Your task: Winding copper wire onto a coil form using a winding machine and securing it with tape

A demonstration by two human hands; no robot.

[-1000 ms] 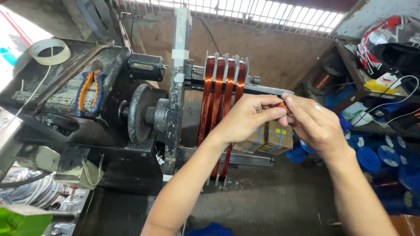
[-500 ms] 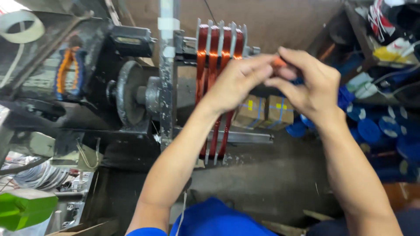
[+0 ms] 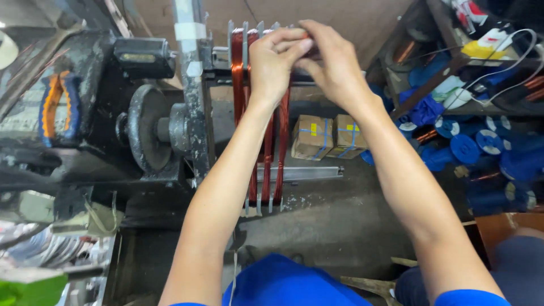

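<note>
Copper wire coils (image 3: 238,73) sit wound in several bands on a winding former, mounted on a dark metal winding machine (image 3: 164,130). My left hand (image 3: 275,62) rests on the top of the coils, fingers curled over them. My right hand (image 3: 334,56) meets it from the right, fingertips pinched together with the left at the top right of the coils. What the fingers pinch is hidden; it looks like a thin piece of wire or sleeve.
Orange-and-blue-handled pliers (image 3: 56,107) lie on the machine at left. Two small cardboard boxes (image 3: 328,136) sit on the floor behind the coils. Blue spools (image 3: 481,147) and copper wire fill a shelf at right. My blue-clad knee (image 3: 289,283) is at the bottom.
The view has tilted down and closed in. Both hands have risen to the top of the coils and stay pinched together.
</note>
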